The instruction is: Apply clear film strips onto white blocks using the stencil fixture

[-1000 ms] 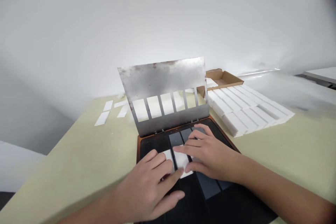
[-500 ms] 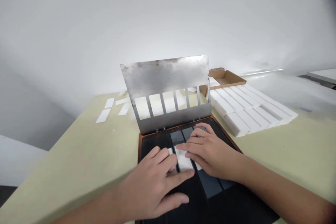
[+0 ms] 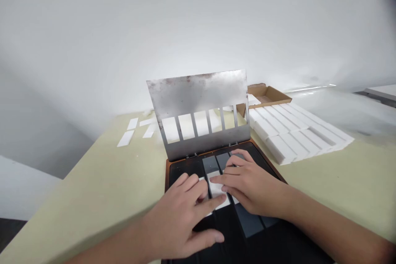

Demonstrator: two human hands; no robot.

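Observation:
A black fixture board (image 3: 227, 243) with an orange-brown rim lies before me, with dark grey strips (image 3: 249, 220) in its slots. My left hand (image 3: 182, 210) rests over its left part. The index fingertip touches the lower end of a white rectangular piece (image 3: 218, 191), the thumb stands apart, and the other fingers curl over another white piece, mostly hidden. From the right, my right hand (image 3: 252, 183) reaches in with fingers spread, its index finger on the upper part of the same piece. More white shows beneath this hand. Neither hand grasps anything.
Behind the hands a hinged metal plate (image 3: 198, 93) with rectangular windows stands raised. Rows of stacked white pieces (image 3: 297, 136) lie at the right, before an open cardboard box (image 3: 274, 95). Loose white pieces (image 3: 126, 138) lie at the left of the yellowish table (image 3: 102, 181).
The view has shifted slightly, so the scene sits a little lower and farther right. My left index fingertip has drawn slightly up the white piece; the right hand has hardly moved.

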